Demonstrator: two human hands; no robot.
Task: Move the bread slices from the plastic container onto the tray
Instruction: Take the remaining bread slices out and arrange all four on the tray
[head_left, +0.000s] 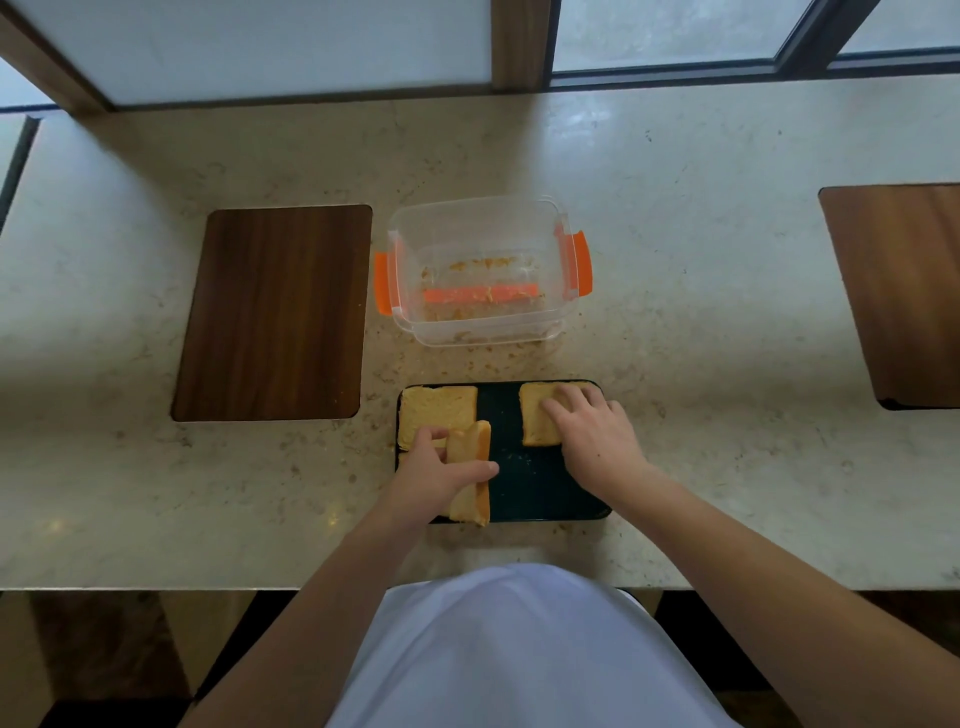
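A dark rectangular tray (524, 483) lies near the counter's front edge. One bread slice (435, 410) lies flat in its far left corner. My left hand (431, 480) grips a second slice (470, 470) that stands tilted on its edge at the tray's left side. A third slice (535, 421) lies flat at the far right, with my right hand (597, 436) resting spread on top of it. Behind the tray stands the clear plastic container (480, 270) with orange clips, holding only crumbs.
A dark wooden board (275, 312) is set into the marble counter (701, 291) left of the container. Another board (904, 291) sits at the right edge. Crumbs lie scattered around the container. Windows run along the back.
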